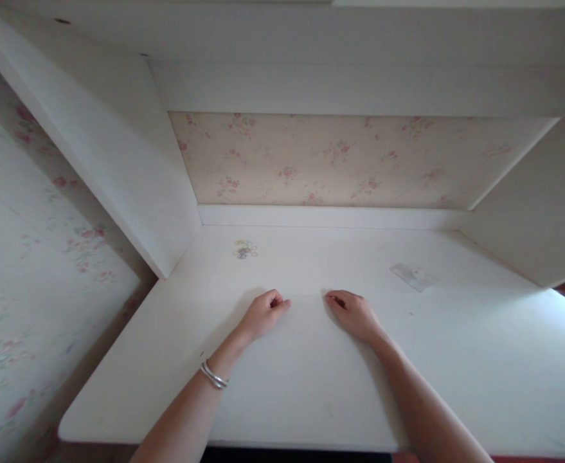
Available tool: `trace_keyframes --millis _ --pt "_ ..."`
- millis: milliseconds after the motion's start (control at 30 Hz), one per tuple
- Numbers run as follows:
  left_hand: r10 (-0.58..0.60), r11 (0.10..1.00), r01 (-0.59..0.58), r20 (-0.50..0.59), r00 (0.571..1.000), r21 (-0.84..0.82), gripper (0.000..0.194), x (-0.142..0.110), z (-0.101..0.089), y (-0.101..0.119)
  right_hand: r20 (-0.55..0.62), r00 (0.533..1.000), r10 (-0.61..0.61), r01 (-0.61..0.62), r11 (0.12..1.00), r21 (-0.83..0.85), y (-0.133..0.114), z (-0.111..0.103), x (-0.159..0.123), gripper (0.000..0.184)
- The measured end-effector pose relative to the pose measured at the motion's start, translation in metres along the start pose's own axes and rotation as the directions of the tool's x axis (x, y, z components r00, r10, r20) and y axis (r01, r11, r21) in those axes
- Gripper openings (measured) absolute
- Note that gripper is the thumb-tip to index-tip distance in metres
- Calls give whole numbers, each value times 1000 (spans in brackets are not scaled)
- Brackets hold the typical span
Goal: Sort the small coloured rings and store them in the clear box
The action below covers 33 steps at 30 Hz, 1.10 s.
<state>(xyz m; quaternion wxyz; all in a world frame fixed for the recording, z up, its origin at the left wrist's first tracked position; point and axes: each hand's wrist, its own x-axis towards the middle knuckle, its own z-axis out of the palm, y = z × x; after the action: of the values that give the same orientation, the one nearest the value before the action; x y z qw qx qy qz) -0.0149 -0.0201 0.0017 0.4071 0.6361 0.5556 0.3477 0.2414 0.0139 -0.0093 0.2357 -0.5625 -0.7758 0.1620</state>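
My left hand rests on the white desk, its fingers curled into a loose fist and its thumb pointing right. Opposite it, my right hand also lies curled on the desk, thumb and fingertips drawn together. I see nothing held in either one, and a gap of bare desktop separates them. Beyond my left hand sits a small cluster of thin rings, some yellowish and some grey, like small rubber bands or metal rings. A flat, clear plastic bag lies beyond my right hand, apart from it.
White side panels stand at the left and right of the desk, with a shelf overhead. Floral wallpaper covers the back. The desk's rounded front left corner is in view. Silver bangles circle my left wrist.
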Motion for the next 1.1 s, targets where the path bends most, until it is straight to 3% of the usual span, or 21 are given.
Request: trace_keyframes --millis 1100 --pt "-13 1000 12 8 1000 8 32 -1 2 4 30 1000 2 0 998 -55 -2 -2 1 29"
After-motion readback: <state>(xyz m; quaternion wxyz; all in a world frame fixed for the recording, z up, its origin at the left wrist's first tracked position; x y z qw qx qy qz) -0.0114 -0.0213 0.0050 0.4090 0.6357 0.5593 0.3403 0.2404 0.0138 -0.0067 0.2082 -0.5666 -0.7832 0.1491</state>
